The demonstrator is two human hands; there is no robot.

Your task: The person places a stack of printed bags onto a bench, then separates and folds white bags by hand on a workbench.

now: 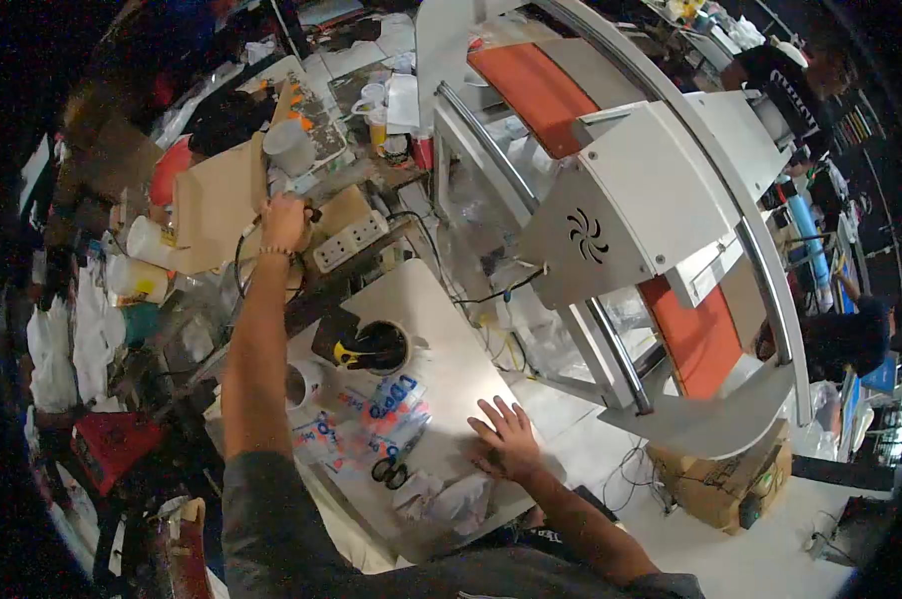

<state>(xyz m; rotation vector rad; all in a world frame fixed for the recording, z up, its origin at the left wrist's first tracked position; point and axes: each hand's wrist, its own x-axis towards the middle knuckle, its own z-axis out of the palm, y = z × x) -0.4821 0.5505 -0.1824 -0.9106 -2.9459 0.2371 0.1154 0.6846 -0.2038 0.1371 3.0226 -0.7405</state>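
Note:
My left hand (285, 222) reaches out at the upper left with its fingers closed round something dark, partly hidden, with a black cable beside it. Just right of it lies a white power strip (351, 242). On the white table (461, 349), my right hand (508, 439) rests with its fingers spread. Left of that hand are black-handled scissors (389, 472), crumpled white cloth or plastic (449, 502) and a printed clear plastic sheet (371, 414). A container (381, 346) with a dark inside and a yellow-and-black tool stands farther back on the table.
A large white machine (631, 190) with curved rails and orange panels (695, 334) fills the right. A cardboard box (725, 479) sits on the floor below it. Cardboard (217, 210) and white tubs (137, 280) are at the left. People are partly visible at the far right.

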